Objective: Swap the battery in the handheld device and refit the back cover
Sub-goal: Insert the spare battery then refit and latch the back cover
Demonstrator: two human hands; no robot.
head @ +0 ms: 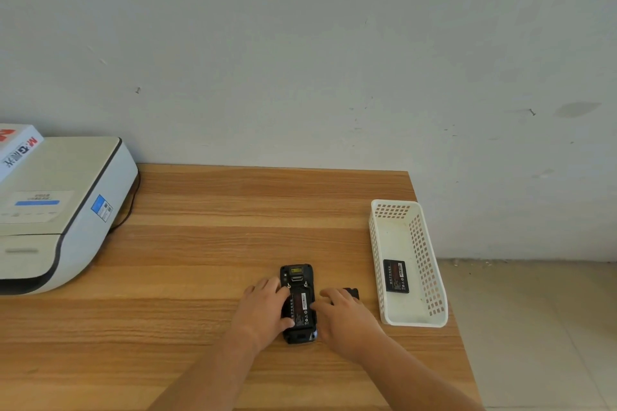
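Your left hand (267,307) and right hand (340,314) press flat, gripping nothing, either side of the device (298,304) on the table (200,277); its battery (299,309) may seat crooked, blocking the cover (352,293) beside it.

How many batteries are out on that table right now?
2. One battery sits in the open back of the handheld device, between the person's two hands. The other battery lies in the white basket to the right. More could be hidden under the hands.
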